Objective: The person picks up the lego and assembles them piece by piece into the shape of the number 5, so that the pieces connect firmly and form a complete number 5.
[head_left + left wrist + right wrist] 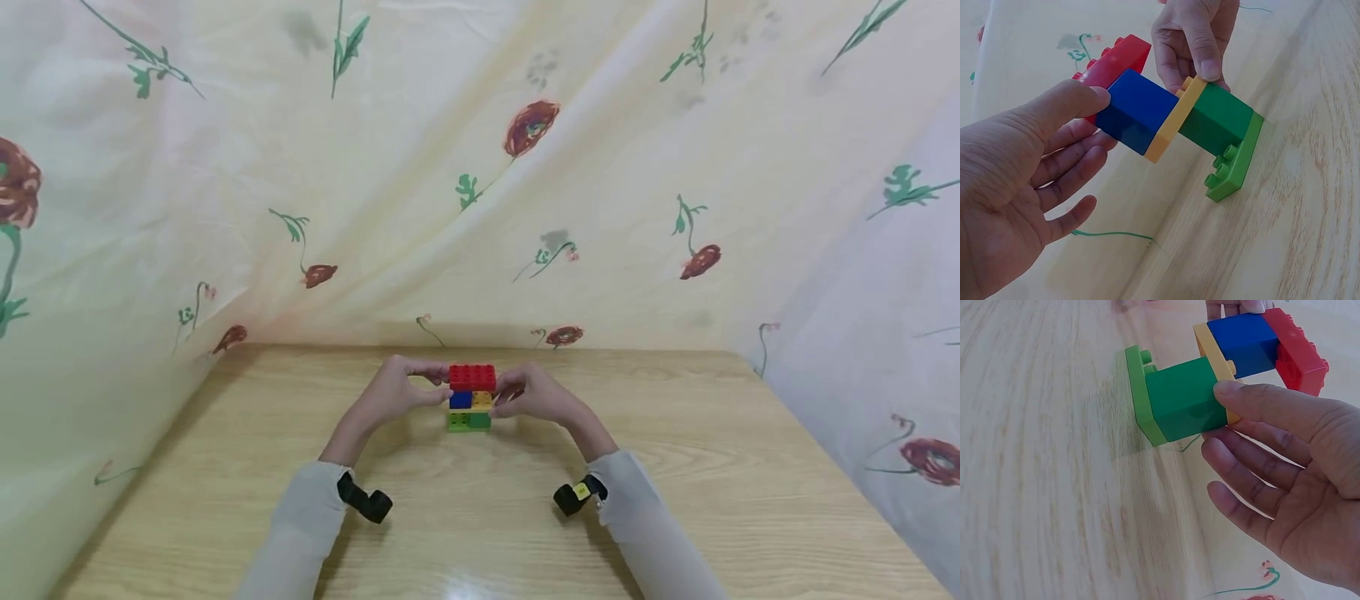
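A stack of toy building bricks stands between the two hands. At its base is a light green plate (1235,162), with a dark green brick (1188,397) on one end. Above that lies a thin yellow plate (1175,119), which carries a blue brick (1141,109) on its other end. The red brick (472,377) tops the stack and overhangs the yellow plate. My left hand (393,387) pinches the upper part, thumb on the blue brick near the red one. My right hand (534,392) pinches lower down, with its thumb at the yellow plate's edge against the dark green brick.
The stack is near the far side of a wood-grain table (465,517). Behind and beside it hangs a pale floral cloth (405,167). A black wrist camera sits on the left wrist (365,498) and another on the right wrist (579,494).
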{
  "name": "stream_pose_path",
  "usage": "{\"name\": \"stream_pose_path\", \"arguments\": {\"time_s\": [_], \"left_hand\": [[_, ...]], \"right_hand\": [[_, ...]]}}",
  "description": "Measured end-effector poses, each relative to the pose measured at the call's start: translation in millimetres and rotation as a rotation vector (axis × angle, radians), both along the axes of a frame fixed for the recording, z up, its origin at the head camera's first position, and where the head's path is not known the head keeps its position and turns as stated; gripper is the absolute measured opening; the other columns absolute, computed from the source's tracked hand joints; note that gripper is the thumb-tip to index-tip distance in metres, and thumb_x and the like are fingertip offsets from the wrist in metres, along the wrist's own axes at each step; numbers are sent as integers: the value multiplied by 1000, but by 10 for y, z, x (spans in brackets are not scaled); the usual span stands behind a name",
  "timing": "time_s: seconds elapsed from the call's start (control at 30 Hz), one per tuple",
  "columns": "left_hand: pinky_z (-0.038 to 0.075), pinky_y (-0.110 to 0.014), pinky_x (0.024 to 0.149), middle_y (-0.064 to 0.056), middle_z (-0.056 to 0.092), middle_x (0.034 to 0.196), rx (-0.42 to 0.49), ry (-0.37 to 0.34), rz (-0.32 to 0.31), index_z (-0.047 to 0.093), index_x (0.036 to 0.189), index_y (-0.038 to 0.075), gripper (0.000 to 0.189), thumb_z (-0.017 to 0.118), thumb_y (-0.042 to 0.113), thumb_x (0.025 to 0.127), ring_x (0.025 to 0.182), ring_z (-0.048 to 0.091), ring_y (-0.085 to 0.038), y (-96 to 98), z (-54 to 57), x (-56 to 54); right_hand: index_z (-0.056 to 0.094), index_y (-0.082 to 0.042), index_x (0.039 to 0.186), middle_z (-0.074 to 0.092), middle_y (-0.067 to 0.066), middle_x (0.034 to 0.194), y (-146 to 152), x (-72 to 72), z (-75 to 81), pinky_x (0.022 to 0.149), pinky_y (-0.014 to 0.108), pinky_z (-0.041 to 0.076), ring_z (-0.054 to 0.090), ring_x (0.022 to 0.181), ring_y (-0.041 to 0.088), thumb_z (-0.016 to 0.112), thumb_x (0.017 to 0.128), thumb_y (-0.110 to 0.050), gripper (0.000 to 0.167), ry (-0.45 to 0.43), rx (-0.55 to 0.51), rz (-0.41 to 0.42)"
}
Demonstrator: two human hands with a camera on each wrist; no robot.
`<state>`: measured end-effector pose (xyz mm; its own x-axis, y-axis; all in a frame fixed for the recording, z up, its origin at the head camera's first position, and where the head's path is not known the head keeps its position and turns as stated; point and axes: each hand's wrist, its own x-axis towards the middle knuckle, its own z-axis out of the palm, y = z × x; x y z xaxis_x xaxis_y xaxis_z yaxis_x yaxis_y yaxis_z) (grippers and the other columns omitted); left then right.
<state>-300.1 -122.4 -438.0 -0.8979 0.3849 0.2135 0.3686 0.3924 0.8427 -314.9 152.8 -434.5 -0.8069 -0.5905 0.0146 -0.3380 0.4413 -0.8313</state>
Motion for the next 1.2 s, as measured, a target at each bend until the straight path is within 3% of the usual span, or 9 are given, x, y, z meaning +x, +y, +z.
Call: {"name": "stream_pose_path", "arguments": {"time_s": [0.33,0.8,0.97,1.2], "left_hand": [[46,-61,103,-4,79,107,52,-17,-11,78,117,11,37,85,25,84,96,69,-19,-39,50,-41],[46,-61,103,-8,77,113,97,-24,-27,76,120,10,37,82,24,87,100,69,-21,-35,-5,-21],[50,-57,101,-9,77,114,110,2,-19,76,121,9,36,81,23,88,100,70,-21,-45,26,-28],[55,-45,97,-7,76,116,118,-20,-7,74,124,10,38,80,25,90,106,69,-21,-86,66,-34]], "right_hand": [[77,-1,106,77,16,101,4,-68,-13,84,32,57,69,91,23,82,85,-10,23,24,8,-8],[77,-4,107,77,12,103,50,-34,6,86,32,56,67,93,20,82,86,-14,24,61,46,-10],[78,-3,108,77,12,103,44,-16,71,84,32,57,68,93,20,81,87,-15,24,76,49,-18],[76,-1,115,78,12,107,32,-5,131,83,32,58,71,94,20,80,89,-17,30,72,22,-11]]}}
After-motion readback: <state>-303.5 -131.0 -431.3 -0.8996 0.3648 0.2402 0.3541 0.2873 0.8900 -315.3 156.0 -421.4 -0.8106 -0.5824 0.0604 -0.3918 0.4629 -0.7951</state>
